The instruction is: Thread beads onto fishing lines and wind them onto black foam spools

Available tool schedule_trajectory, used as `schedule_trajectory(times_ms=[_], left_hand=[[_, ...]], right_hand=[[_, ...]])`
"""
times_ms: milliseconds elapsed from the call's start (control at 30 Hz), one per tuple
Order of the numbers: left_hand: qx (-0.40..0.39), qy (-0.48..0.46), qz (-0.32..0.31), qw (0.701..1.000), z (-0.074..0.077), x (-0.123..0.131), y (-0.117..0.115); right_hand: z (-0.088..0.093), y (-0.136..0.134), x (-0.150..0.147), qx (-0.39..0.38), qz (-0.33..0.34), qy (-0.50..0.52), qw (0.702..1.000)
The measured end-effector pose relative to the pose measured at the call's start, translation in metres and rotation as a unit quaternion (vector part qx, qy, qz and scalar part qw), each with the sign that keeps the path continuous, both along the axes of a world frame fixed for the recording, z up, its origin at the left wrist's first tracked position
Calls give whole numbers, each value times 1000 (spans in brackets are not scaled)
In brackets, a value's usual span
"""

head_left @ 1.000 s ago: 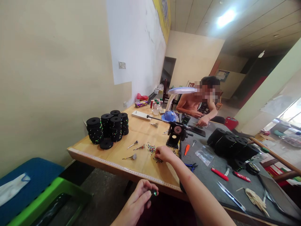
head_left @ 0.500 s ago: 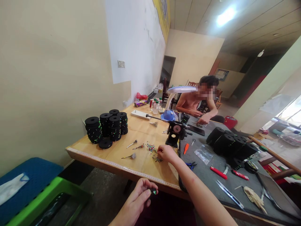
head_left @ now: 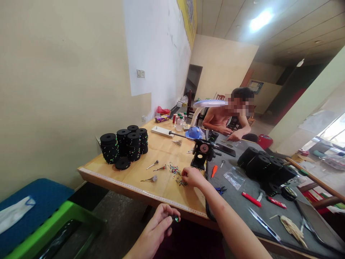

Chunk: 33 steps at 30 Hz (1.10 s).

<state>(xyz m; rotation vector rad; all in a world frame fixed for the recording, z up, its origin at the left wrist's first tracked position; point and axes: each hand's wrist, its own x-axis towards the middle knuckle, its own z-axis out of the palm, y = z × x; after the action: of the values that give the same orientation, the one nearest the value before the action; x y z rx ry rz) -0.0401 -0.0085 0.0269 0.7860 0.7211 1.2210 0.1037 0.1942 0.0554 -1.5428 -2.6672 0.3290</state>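
My left hand is in front of the table edge, its thumb and fingers closed on a small dark piece with a green and white tip. Over on the wooden top, my right hand reaches down to a heap of small dark beads. Its fingers are pinched together, and whatever they hold is hidden. A scatter of multicoloured beads lies just beyond. To the left are several thin bundles of wire-like strands, one a grey-tipped bundle.
Black spools wound with coloured bits stand at the left, more black spools at the right. A black winding device stands behind my right hand. On the grey mat lie an orange-handled tool, pliers and tweezers. Across the table, a person handles small parts.
The view has shifted slightly, so the table and its things appear a little further right. Both hands keep nearly the same position and grip.
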Motion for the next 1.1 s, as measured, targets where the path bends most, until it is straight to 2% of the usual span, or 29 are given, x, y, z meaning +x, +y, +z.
schedule_trajectory(times_ms=[133,300,1100], left_hand=[[-5,-6,5,1000,2,1,1],[-4,-12,5,1000,6,4,2],[-5,-11,10,1000,5,2,3]], right_hand=[[-1,-4,9,1,34,12,999],[-7,-4,9,6,46,17,999],[-9,-8,3,24,17,29,999]])
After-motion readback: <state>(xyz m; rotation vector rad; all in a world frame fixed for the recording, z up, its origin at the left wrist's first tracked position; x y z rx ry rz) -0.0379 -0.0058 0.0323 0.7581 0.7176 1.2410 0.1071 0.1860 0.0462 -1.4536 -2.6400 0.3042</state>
